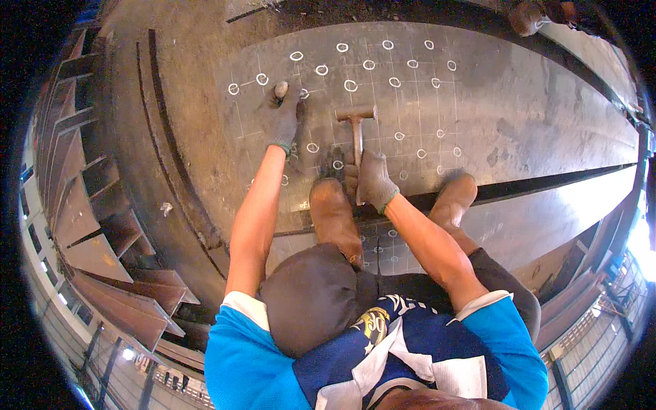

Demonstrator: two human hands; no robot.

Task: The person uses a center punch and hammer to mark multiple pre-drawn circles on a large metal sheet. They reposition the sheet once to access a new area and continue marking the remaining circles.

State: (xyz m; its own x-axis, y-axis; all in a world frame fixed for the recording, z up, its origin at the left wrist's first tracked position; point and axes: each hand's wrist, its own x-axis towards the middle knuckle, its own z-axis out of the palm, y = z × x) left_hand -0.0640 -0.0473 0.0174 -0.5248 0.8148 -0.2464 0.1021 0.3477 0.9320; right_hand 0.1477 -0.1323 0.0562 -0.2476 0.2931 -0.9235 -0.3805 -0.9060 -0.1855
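A grey work glove covers my left hand [281, 124], which grips a punch [281, 89] over the dark steel plate [519, 130]. Only the punch's rounded, worn top shows; its tip is hidden below. White chalk circles on thin grid lines mark the plate, and one chalk circle [304, 93] lies just right of the left fingers. My right hand [373, 179], gloved too, is closed round the handle of a hammer [357, 115]. The rusty hammer head lies crosswise at the handle's far end, to the right of the left hand and apart from the punch.
My brown boots [335, 213] rest at the plate's near edge, beside a dark gap. A second plate [567, 205] lies nearer on the right. Another person's boot [527, 19] stands at the far right. Stacked steel sections [102, 256] line the left.
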